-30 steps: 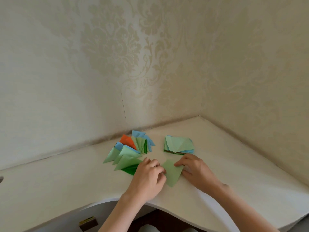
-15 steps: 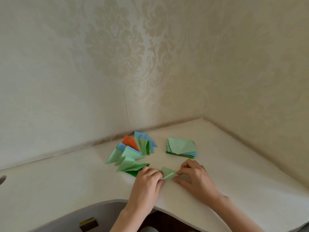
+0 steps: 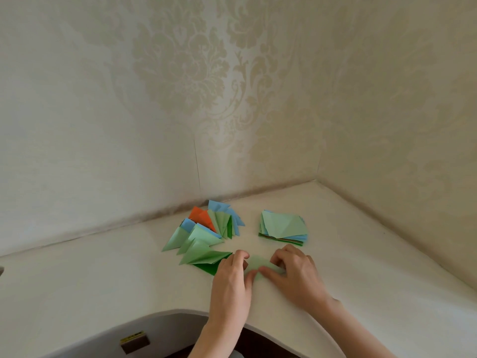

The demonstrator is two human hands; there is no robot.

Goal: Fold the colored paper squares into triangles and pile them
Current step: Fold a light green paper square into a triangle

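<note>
Green paper (image 3: 255, 264) now flatter; left hand (image 3: 229, 285), right hand (image 3: 294, 277) still pinching it.

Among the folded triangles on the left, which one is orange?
The orange triangle at the pile's back, near the wall; the others are green or blue.

Two bare forearms, left hand (image 3: 230, 280), right hand (image 3: 296, 276), no sleeves showing
</note>
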